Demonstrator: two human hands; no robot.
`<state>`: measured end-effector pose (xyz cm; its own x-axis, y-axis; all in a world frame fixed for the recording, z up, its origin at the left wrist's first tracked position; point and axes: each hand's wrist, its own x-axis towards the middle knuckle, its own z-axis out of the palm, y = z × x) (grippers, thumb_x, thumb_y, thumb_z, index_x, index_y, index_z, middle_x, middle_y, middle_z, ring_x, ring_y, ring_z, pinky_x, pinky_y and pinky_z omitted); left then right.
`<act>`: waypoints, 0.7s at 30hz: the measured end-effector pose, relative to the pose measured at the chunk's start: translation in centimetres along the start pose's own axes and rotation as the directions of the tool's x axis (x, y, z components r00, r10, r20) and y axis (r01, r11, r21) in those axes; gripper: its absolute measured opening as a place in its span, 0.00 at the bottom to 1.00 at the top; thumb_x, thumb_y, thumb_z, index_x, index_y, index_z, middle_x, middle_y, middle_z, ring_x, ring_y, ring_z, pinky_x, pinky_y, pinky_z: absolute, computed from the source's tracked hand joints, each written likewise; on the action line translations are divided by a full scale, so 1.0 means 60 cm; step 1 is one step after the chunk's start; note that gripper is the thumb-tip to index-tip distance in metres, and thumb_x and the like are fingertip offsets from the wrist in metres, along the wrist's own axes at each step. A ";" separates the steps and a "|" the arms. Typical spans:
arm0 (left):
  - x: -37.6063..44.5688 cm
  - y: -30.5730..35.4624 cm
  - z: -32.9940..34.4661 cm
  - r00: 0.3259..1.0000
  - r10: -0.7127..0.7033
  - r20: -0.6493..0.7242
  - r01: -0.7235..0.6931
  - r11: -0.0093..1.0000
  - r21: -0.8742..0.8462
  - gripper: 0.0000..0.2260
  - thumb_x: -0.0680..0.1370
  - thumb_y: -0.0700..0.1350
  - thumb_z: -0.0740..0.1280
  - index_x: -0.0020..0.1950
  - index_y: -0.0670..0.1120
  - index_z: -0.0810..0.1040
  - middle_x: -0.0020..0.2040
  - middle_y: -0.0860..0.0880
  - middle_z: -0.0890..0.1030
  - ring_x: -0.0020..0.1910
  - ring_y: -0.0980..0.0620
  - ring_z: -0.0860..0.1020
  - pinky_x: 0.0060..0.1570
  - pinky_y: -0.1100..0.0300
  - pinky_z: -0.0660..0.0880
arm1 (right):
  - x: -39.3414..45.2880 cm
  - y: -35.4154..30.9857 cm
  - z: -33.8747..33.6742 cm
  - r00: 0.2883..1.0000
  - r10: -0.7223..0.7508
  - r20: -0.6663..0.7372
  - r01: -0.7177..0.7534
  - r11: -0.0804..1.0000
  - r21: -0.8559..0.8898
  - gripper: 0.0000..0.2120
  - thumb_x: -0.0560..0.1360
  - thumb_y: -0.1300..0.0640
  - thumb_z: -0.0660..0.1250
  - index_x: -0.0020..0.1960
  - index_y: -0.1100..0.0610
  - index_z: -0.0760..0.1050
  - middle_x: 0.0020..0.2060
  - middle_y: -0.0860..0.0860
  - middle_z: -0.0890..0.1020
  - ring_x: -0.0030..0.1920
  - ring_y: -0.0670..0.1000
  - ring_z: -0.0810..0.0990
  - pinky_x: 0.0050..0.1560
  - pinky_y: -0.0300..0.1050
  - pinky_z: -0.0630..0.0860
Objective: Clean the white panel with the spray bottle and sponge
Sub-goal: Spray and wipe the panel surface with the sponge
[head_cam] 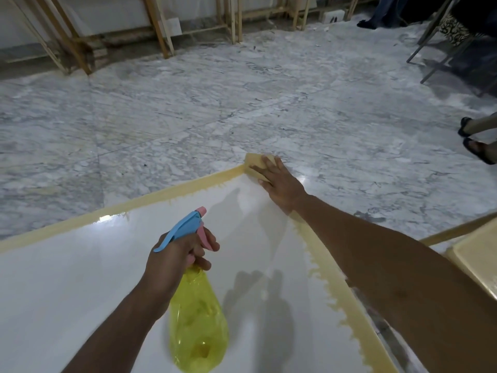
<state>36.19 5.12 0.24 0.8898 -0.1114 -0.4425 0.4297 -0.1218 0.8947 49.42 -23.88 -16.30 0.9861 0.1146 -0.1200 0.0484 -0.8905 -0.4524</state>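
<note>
A glossy white panel (80,286) with a tan border lies flat on the marble floor and fills the lower part of the view. My left hand (177,257) grips the neck of a yellow spray bottle (197,319) with a blue and pink trigger head, held above the panel's middle with its nozzle aimed away from me. My right hand (279,184) presses flat on a tan sponge (255,164) at the panel's far corner, my arm stretched along the right edge.
Grey-white marble floor (188,109) surrounds the panel. Wooden frames (158,30) stand along the far wall. At the right, another person's sandalled feet (477,149) and chair legs (430,49). A tan-edged board (476,257) lies at the right.
</note>
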 end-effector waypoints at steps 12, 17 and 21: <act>-0.058 -0.016 0.020 0.999 -0.031 0.026 0.029 0.998 0.051 0.11 0.67 0.34 0.60 0.38 0.44 0.82 0.43 0.42 0.85 0.40 0.44 0.80 0.38 0.51 0.79 | -0.143 0.013 -0.011 0.971 -0.175 0.163 0.198 0.970 -0.138 0.30 0.78 0.40 0.42 0.79 0.38 0.53 0.82 0.47 0.50 0.82 0.56 0.43 0.79 0.64 0.48; -0.082 -0.021 0.037 0.999 -0.028 0.041 0.025 0.996 0.082 0.14 0.74 0.30 0.57 0.50 0.40 0.80 0.43 0.40 0.84 0.34 0.49 0.79 0.33 0.58 0.80 | -0.230 0.018 0.001 0.966 -0.183 0.182 0.214 0.962 -0.170 0.27 0.80 0.42 0.44 0.80 0.38 0.54 0.83 0.45 0.49 0.82 0.55 0.42 0.79 0.62 0.47; -0.114 -0.024 0.054 0.997 -0.033 0.074 0.026 0.996 0.090 0.12 0.73 0.30 0.57 0.45 0.36 0.80 0.42 0.40 0.84 0.36 0.48 0.79 0.34 0.56 0.79 | -0.315 0.022 0.014 0.965 -0.220 0.142 0.243 0.955 -0.171 0.25 0.83 0.45 0.48 0.80 0.39 0.56 0.83 0.46 0.50 0.82 0.55 0.42 0.79 0.63 0.47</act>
<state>29.02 2.88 1.77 0.8615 -0.1796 -0.4750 0.4373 -0.2132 0.8737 30.72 -26.85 -15.41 0.9187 0.3689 -0.1413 0.3129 -0.8978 -0.3098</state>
